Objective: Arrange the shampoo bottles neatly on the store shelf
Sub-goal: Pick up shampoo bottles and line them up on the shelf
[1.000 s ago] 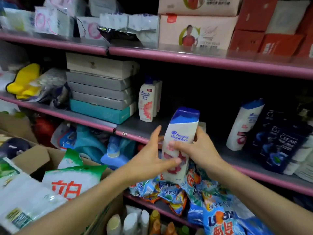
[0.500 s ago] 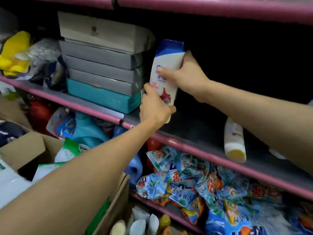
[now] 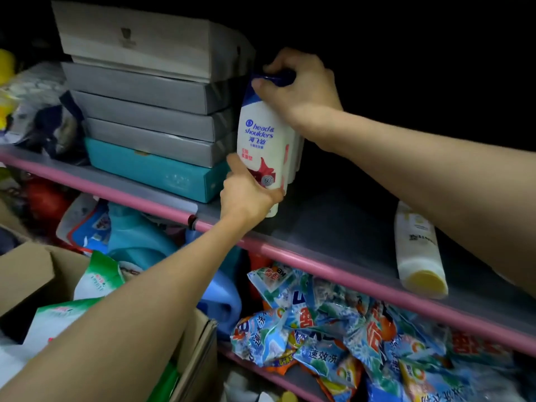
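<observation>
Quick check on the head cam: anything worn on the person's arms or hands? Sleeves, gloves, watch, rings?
Nothing worn that shows. Both forearms are bare along all of their length in view, with no sleeve edge in frame. The left hand and right hand have no gloves, and no watch, band or ring can be seen. No markings are visible on either arm.

Pink-edged grey shelf (image 3: 333, 227), back in deep shadow. Stacked flat boxes (image 3: 145, 91) far left on it. Lower shelf (image 3: 278, 378) piled with detergent bags (image 3: 333, 329). Open cardboard box (image 3: 32, 274) near left.
</observation>
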The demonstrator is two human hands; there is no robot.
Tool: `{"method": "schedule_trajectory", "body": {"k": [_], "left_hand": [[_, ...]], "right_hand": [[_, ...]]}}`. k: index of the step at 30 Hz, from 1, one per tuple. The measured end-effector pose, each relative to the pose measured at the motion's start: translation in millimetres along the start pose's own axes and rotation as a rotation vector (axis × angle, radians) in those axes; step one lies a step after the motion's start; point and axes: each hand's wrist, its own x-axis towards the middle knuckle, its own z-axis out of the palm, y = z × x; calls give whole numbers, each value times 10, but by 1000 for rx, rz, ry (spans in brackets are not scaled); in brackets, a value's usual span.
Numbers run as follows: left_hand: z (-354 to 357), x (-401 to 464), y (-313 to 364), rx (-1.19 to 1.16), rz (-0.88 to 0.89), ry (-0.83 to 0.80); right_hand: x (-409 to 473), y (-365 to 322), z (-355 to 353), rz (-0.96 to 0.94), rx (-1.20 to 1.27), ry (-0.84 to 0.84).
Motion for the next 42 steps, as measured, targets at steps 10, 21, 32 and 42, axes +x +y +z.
{"method": "schedule_trajectory", "body": {"k": [10, 21, 32, 42], "left_hand": [[10, 22, 13, -18, -29, -26], [-230, -296, 233, 169, -136, -163], [344, -1457, 1406, -48, 153, -257], [1182, -1812, 2099, -110, 215, -593]], "right_hand": [[19, 40, 54, 9, 31, 43], [-513, 156, -423, 99, 150, -172], [-1384, 685, -1964, 247, -303, -93], [-1415, 1012, -2929, 320, -556, 22]]}}
